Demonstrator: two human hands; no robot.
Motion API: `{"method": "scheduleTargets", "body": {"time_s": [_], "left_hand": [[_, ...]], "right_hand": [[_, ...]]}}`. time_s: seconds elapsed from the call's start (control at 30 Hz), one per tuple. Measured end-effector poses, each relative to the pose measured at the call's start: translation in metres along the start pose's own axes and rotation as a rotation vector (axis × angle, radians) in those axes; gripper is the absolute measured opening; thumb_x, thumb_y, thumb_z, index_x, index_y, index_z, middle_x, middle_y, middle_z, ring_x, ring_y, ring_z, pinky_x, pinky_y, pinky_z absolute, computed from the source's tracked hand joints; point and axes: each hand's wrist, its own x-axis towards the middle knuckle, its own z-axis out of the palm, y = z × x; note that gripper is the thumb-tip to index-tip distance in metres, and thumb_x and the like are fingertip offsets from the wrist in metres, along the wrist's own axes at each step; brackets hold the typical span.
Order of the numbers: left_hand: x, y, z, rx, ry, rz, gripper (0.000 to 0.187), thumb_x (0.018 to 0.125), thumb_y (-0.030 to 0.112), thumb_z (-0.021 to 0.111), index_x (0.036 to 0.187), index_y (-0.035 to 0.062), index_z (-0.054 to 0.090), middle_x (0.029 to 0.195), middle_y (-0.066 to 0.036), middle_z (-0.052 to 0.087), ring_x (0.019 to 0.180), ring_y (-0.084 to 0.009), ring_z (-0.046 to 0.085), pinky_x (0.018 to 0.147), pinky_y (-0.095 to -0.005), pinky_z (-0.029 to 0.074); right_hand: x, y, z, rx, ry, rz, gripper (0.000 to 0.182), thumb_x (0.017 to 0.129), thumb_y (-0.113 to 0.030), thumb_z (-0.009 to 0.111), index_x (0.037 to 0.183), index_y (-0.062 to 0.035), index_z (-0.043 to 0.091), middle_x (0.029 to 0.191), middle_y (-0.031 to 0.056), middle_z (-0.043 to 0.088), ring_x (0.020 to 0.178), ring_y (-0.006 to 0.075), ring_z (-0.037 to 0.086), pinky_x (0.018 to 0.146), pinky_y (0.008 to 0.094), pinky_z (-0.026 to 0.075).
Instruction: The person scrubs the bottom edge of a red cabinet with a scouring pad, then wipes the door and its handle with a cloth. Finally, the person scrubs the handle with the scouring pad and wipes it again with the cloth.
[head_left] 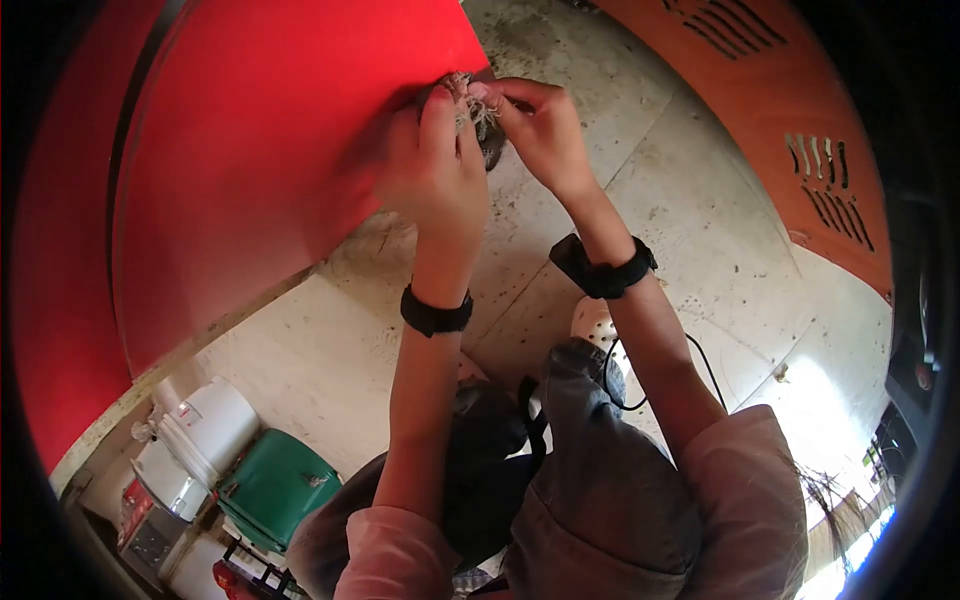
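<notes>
A bright red panel (240,150) fills the upper left of the frame; an orange panel (800,110) with dark slots runs along the upper right; the floor (700,230) between them is pale grey, stained; both wristbands (436,312) are black; the rag (470,100) is frayed off-white; sleeves (745,470) pink; lower left, a green box (278,485) beside white tubs (205,425).

floor: stained concrete slabs (700,230); sunlit patch at right | left: red panel (250,150); upper right: orange vented panel (800,110)
</notes>
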Motion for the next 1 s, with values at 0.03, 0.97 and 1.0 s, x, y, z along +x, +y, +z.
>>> {"method": "scheduleTargets", "body": {"time_s": [0.03,0.97,1.0], "left_hand": [[-0.001,-0.004,0.004,0.015,0.015,0.030,0.011,0.074,0.013,0.065,0.084,0.0109,0.060,0.067,-0.005,0.052,0.055,-0.0222,0.053,0.044,-0.0325,0.040],[-0.004,-0.001,0.003,0.128,-0.066,-0.005,0.016,0.070,0.014,0.067,0.084,0.0135,0.059,0.074,-0.004,0.054,0.058,-0.0239,0.058,0.046,-0.0347,0.044],[-0.002,-0.001,0.007,0.142,-0.041,0.002,0.015,0.070,0.015,0.067,0.083,0.0141,0.059,0.073,-0.003,0.053,0.057,-0.0241,0.057,0.044,-0.0349,0.043]], "right_hand": [[0.000,0.000,0.001,-0.011,0.007,0.013,0.018,0.080,-0.019,0.063,0.086,-0.0021,0.066,0.059,0.0109,0.056,0.050,0.0103,0.043,0.050,0.0259,0.040],[-0.001,0.002,0.002,-0.020,0.078,-0.019,0.025,0.077,-0.028,0.067,0.078,-0.0029,0.068,0.054,0.0101,0.056,0.044,0.0134,0.043,0.045,0.0271,0.038],[0.002,-0.001,0.002,-0.060,0.077,-0.020,0.025,0.077,-0.029,0.067,0.078,-0.0034,0.068,0.054,0.0106,0.056,0.043,0.0148,0.043,0.045,0.0274,0.038]]}}
